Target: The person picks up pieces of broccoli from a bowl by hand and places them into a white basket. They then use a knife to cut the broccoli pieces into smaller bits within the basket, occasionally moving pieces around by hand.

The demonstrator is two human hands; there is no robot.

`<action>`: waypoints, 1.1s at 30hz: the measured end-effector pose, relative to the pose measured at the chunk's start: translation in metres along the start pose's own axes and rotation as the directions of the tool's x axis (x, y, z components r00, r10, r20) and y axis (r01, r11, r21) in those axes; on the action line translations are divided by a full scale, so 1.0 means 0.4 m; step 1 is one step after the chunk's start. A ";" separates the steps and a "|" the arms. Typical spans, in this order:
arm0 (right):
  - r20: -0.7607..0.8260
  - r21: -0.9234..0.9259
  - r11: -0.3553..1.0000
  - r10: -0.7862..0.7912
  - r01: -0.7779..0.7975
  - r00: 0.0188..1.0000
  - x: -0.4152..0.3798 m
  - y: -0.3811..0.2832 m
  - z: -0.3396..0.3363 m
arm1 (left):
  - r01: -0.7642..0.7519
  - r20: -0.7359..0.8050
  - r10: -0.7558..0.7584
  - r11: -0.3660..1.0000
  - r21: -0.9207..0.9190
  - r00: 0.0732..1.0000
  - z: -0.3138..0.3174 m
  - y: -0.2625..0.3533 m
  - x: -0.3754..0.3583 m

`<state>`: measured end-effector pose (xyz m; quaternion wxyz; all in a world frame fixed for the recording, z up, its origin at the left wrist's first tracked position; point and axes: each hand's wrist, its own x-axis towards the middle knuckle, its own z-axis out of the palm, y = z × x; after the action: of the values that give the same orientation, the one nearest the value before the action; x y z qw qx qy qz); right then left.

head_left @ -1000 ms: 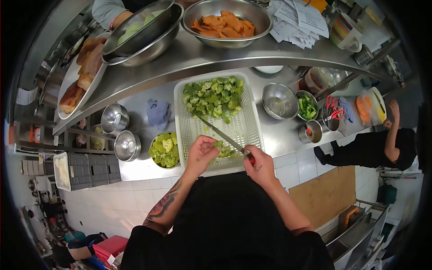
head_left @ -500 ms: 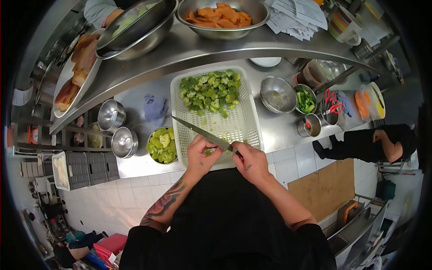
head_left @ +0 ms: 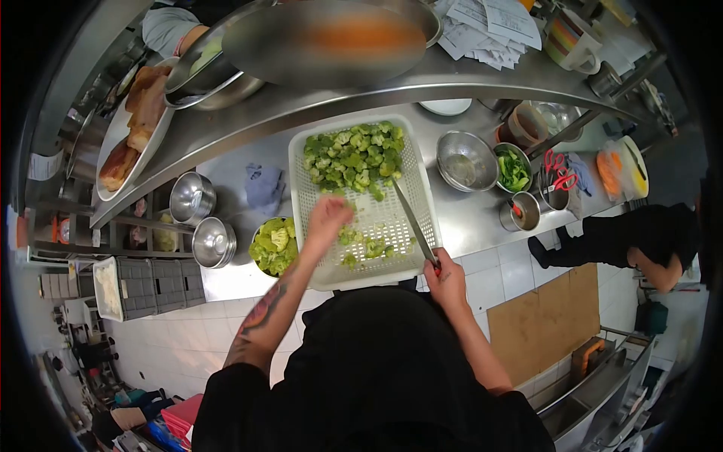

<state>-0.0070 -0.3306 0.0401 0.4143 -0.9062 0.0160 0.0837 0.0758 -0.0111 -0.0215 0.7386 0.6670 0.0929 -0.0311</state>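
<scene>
A white perforated basket (head_left: 299, 188) sits on the steel counter in front of me, with a heap of cut broccoli florets (head_left: 354, 156) at its far end. Small broccoli scraps (head_left: 374, 247) lie scattered over its near half. My right hand (head_left: 446, 279), at the basket's near right corner, is closed round the handle of a knife (head_left: 413, 220); the blade points away from me, its tip by the florets. Over the basket's left side is my left hand (head_left: 329, 218), its fingers blurred by motion. A bowl of yellowish-green broccoli pieces (head_left: 275, 245) stands left of the basket.
Metal bowls (head_left: 214, 242) and a blue cloth (head_left: 263, 188) lie left. A steel bowl (head_left: 466, 160), greens (head_left: 514, 170) and red-handled scissors (head_left: 561, 175) stand right. Overhead, a shelf (head_left: 339, 102) holds meat (head_left: 145, 105) and papers (head_left: 493, 30). Another person's sleeve (head_left: 169, 32) shows there.
My hands have moved apart: the left forward over the basket, the right to the right with the knife, whose blade has swung forward. Overhead, the bowl with orange pieces has shifted left and blurred.
</scene>
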 end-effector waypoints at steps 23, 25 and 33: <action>0.086 0.213 0.970 0.102 -0.119 0.991 0.012 0.036 -0.005 | -0.178 0.295 0.046 0.882 0.437 0.954 -0.029 0.094 0.036; 0.128 0.267 0.954 0.106 -0.137 0.986 0.020 0.013 -0.019 | -0.321 0.451 0.057 0.782 0.535 0.891 0.008 0.015 -0.021; 0.212 0.321 0.929 0.118 -0.183 0.970 0.040 0.016 -0.029 | -0.695 0.724 0.087 0.379 0.611 0.684 0.177 -0.093 -0.054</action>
<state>0.0099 -0.3427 0.0399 0.5556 -0.8055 0.0606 0.1972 0.0550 -0.0870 -0.0475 0.2754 0.8953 -0.3390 -0.0873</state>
